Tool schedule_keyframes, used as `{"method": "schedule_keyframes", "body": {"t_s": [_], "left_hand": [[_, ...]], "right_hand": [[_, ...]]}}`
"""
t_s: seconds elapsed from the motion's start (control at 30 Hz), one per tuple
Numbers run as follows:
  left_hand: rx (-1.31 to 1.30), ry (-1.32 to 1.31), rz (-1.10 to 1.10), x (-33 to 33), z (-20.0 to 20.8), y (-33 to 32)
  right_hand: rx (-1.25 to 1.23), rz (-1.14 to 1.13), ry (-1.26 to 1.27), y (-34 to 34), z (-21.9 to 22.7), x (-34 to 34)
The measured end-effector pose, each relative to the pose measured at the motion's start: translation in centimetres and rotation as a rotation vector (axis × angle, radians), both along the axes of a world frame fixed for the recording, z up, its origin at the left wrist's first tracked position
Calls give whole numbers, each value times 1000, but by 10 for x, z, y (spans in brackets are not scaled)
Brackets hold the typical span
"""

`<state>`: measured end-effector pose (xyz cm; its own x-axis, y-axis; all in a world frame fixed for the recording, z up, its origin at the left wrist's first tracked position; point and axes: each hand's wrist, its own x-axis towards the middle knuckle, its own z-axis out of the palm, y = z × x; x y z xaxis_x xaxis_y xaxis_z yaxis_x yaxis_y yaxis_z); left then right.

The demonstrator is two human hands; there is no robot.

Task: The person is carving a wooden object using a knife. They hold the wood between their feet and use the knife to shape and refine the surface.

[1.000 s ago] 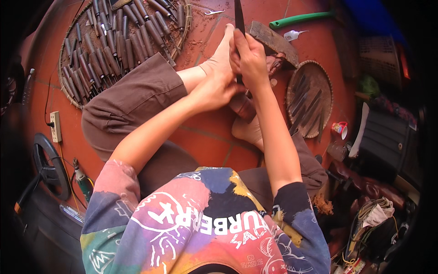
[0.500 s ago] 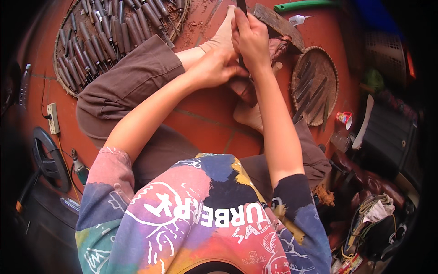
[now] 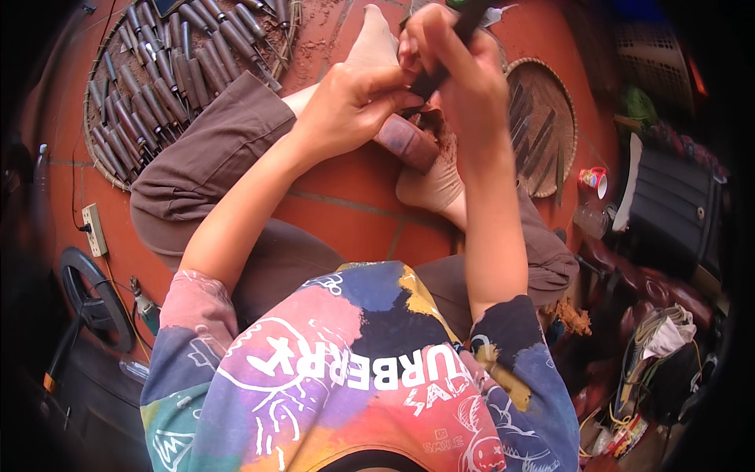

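I sit on a red tiled floor with a reddish-brown wooden piece (image 3: pixel 406 142) propped between my bare feet (image 3: pixel 431 186). My right hand (image 3: pixel 460 75) is wrapped around the dark handle of a chisel (image 3: pixel 437 69) that points down at the wood. My left hand (image 3: pixel 354 102) pinches the lower end of the same chisel just above the wood, with its fingertips against my right hand. The blade tip is hidden behind my fingers. Reddish wood dust lies around the piece.
A round woven tray (image 3: pixel 110 161) with several wooden-handled chisels lies at the upper left. A second woven tray (image 3: pixel 560 94) with a few tools lies to the right. There is a power strip (image 3: pixel 94 229) at left, a small red cup (image 3: pixel 594 179) and a black case (image 3: pixel 676 212) at right.
Both hands have stayed together on the chisel and shifted slightly right and up in the picture. The view has tipped down and nearer. The flat metal tool beyond the hands has left the picture.
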<state>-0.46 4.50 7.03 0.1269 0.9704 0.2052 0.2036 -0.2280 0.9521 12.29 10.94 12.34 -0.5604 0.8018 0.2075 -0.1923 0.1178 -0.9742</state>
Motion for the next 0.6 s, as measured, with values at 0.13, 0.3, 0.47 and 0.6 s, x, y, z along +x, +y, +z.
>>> {"method": "schedule_keyframes", "body": {"t_s": [0.13, 0.3, 0.47, 0.6], "left_hand": [[117, -91, -10, -1, 0, -2], [409, 647, -111, 48, -34, -38], [-217, 438, -1021, 83, 8, -84], [-474, 152, -385, 71, -29, -88]], "right_hand": [[48, -49, -120, -30, 10, 65], [-429, -360, -75, -95, 15, 147], [-379, -532, -185, -136, -19, 179], [-428, -629, -110, -142, -15, 150]]}}
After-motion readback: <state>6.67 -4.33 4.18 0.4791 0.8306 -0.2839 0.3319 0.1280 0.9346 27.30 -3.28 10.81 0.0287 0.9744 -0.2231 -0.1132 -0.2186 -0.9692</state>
